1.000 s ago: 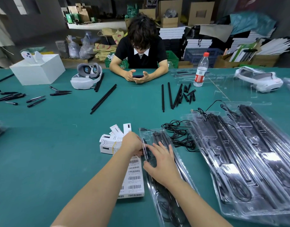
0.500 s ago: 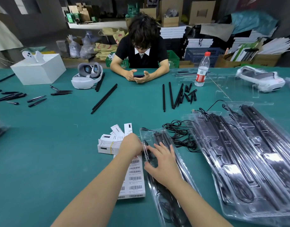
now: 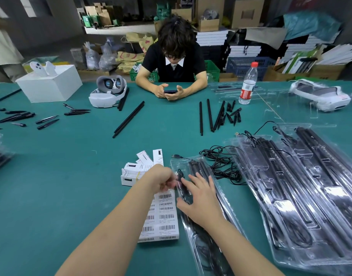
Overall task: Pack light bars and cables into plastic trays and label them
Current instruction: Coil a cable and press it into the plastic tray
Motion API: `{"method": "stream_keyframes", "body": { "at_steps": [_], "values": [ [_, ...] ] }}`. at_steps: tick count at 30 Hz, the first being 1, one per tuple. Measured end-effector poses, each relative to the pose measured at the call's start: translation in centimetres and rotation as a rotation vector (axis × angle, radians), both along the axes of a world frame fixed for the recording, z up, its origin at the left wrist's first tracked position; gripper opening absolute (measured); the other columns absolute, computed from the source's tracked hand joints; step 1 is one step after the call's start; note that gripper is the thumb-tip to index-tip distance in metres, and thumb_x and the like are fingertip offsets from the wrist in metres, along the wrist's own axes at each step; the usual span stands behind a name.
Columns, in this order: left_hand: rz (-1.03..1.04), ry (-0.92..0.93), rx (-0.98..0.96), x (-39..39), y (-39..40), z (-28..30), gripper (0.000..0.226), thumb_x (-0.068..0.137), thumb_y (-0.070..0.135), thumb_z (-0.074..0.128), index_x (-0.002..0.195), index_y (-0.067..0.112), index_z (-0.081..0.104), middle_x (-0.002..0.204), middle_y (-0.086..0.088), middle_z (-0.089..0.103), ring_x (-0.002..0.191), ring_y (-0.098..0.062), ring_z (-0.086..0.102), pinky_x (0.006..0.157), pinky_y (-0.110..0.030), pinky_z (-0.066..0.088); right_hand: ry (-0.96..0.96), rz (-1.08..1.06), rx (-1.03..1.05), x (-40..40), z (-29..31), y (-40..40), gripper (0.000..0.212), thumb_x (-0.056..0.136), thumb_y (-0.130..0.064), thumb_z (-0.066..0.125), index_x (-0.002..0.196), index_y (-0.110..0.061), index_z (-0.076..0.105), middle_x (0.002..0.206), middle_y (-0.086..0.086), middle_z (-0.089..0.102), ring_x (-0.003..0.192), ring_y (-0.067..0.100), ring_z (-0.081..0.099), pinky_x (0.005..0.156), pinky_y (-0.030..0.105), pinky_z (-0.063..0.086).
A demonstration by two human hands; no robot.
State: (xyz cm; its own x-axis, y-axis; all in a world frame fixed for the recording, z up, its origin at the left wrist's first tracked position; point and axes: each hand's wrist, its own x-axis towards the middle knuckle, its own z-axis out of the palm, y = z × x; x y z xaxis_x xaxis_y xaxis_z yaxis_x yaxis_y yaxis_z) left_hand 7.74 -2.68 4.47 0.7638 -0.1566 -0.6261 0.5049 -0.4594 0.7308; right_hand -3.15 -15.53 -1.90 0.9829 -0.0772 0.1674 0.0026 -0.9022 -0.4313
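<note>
Tray (image 3: 227, 198) under right hand (image 3: 201, 204) (flat)

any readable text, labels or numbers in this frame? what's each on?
No text reads clearly.
Barcode label sheet: barcodes with small print, too small to read.
Card stack: print too small.
Water bottle: red label, blurred.
Paper bags: red print, unreadable.

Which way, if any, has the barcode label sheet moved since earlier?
No. The barcode label sheet still lies beside the clear plastic tray, below the card bundle.
</note>
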Motion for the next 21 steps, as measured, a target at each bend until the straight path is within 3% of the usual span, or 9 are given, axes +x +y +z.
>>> {"method": "stream_keyframes", "body": {
  "at_steps": [3,5,7,9,12,15,17,19,21],
  "values": [
    [0.065,0.128,-0.124,-0.1,0.5,-0.1,0.014,0.091,-0.003,0.050,0.097,0.002,0.061,0.078,-0.015,0.070,0.038,-0.009,0.048,0.035,-0.017,0.029,0.014,0.007,-0.057,0.1,0.1,0.1,0.089,0.075,-0.076,0.023,0.149,-0.032,0.044,0.159,-0.010,0.033,0.152,0.013,0.012,0.122,0.045,-0.013],
    [0.041,0.109,-0.104,-0.2,0.7,-0.2,0.011,0.093,0.001,0.054,0.101,0.000,0.062,0.078,-0.014,0.073,0.037,-0.009,0.043,0.035,-0.018,0.030,0.031,0.029,-0.110,0.2,0.2,0.2,0.091,0.075,-0.077,0.019,0.151,-0.031,0.040,0.161,-0.015,0.028,0.153,0.010,0.008,0.122,0.047,-0.014],
    [-0.076,-0.040,0.037,-0.3,0.4,-0.2,0.015,0.093,0.009,0.061,0.101,-0.003,0.066,0.072,-0.009,0.072,0.037,-0.010,0.040,0.039,-0.020,0.034,0.048,0.039,-0.127,0.2,0.4,0.2,0.092,0.076,-0.076,0.017,0.153,-0.030,0.037,0.160,-0.019,0.028,0.153,0.008,0.008,0.120,0.048,-0.018],
    [-0.258,-0.288,0.308,-0.6,-0.2,-0.1,0.014,0.090,0.014,0.064,0.086,0.000,0.067,0.067,-0.006,0.066,0.042,-0.015,0.043,0.044,-0.023,0.039,0.061,0.039,-0.138,0.1,0.6,0.3,0.091,0.076,-0.074,0.016,0.154,-0.031,0.035,0.160,-0.019,0.028,0.153,0.008,0.009,0.119,0.047,-0.020],
    [-0.349,-0.537,0.612,-1.3,-1.1,-0.2,0.029,0.083,0.020,0.065,0.064,0.011,0.045,0.061,-0.006,0.049,0.054,-0.019,0.047,0.050,-0.026,0.038,0.071,0.036,-0.165,0.0,0.6,0.4,0.089,0.078,-0.073,0.015,0.154,-0.032,0.034,0.161,-0.019,0.026,0.153,0.009,0.009,0.119,0.046,-0.020],
    [-0.370,-0.669,0.729,-1.6,-1.2,-0.5,0.025,0.085,0.028,0.071,0.088,0.013,0.052,0.096,-0.011,0.062,0.081,-0.026,0.062,0.064,-0.029,0.043,0.062,0.035,-0.168,0.1,0.5,0.5,0.089,0.079,-0.076,0.016,0.153,-0.031,0.037,0.160,-0.019,0.028,0.153,0.011,0.011,0.120,0.047,-0.017],
    [-0.375,-0.714,0.716,-1.3,-1.0,-0.9,0.043,0.085,0.031,0.075,0.118,0.014,0.053,0.119,-0.010,0.052,0.097,-0.028,0.063,0.075,-0.034,0.047,0.059,0.035,-0.180,0.1,0.4,0.5,0.087,0.080,-0.076,0.018,0.152,-0.031,0.038,0.160,-0.019,0.029,0.153,0.011,0.012,0.120,0.048,-0.016],
    [-0.461,-0.707,0.693,-0.9,-0.8,-1.1,0.054,0.088,0.030,0.074,0.135,0.018,0.052,0.128,-0.010,0.052,0.106,-0.027,0.063,0.086,-0.036,0.050,0.059,0.038,-0.180,0.1,0.4,0.5,0.083,0.081,-0.074,0.023,0.151,-0.032,0.039,0.160,-0.019,0.030,0.153,0.012,0.012,0.120,0.048,-0.017],
    [-0.536,-0.682,0.715,-0.7,-0.8,-1.2,0.048,0.091,0.029,0.071,0.137,0.021,0.057,0.132,-0.009,0.057,0.111,-0.024,0.062,0.092,-0.035,0.050,0.062,0.039,-0.174,0.0,0.4,0.5,0.078,0.084,-0.073,0.024,0.150,-0.034,0.040,0.159,-0.019,0.030,0.152,0.012,0.013,0.121,0.049,-0.014]
  ]
}}
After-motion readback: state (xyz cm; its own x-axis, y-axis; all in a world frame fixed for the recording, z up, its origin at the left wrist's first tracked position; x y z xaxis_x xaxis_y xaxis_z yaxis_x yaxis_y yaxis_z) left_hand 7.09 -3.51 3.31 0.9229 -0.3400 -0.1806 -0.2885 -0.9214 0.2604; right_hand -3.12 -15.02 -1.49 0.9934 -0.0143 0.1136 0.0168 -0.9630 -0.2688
